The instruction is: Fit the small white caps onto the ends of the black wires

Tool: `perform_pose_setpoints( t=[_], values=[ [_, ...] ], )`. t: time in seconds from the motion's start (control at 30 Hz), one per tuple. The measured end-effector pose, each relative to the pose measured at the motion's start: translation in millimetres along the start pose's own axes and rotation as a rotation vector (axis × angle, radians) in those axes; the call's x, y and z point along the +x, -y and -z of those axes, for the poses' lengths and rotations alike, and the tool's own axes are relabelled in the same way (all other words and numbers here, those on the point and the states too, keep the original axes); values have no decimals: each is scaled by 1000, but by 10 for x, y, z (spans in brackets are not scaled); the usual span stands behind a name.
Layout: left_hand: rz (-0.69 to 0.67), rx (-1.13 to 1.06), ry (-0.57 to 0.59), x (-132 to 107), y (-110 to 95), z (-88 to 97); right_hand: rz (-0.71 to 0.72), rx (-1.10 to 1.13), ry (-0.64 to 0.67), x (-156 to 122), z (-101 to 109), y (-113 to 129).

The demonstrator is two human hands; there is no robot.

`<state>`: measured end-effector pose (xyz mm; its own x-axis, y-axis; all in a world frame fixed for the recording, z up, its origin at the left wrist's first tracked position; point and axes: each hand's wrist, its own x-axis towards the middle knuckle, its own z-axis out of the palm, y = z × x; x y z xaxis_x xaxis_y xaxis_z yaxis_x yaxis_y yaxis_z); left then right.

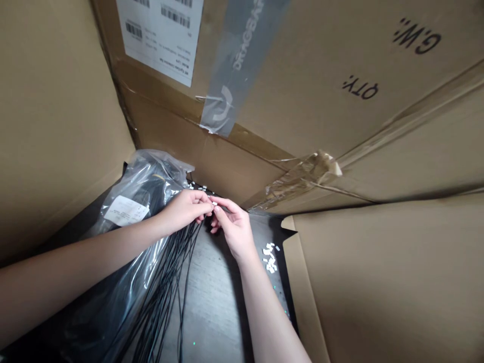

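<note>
Background: brown cardboard walls of a large carton rise on the far side and both flanks, with a loose flap at right. A barcoded shipping label and a strip of grey printed tape sit high on the far wall, and torn brown packing tape clings to a seam at right.

Surface: a dark, faintly streaked tabletop lies between the cardboard walls.

Left hand: reaches in from the left, fingers curled closed around the top of a bundle of thin black cables.

Right hand: comes from the near side, its thumb and forefinger pinched on a small white piece, right against the left hand's fingertips.

Cables: they hang from the left hand and fan toward the near side, across the tabletop and a clear plastic bag.

Bag: it lies at left, with a white paper label on it and dark coils inside.

White pieces: a small heap sits just right of the right wrist, and others are scattered just beyond the hands.
</note>
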<state>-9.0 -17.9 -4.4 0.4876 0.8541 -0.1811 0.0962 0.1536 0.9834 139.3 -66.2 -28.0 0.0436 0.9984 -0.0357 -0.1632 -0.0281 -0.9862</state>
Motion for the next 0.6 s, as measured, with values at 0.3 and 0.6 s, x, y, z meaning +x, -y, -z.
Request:
perform_pose_setpoints(
  t=[0.3, 0.6],
  values=[
    [6, -26, 37, 23, 60, 26, -5, 53, 14, 20, 28, -26],
    [35, -122, 46, 10, 8, -8, 7, 62, -9, 14, 6, -2]
  ],
)
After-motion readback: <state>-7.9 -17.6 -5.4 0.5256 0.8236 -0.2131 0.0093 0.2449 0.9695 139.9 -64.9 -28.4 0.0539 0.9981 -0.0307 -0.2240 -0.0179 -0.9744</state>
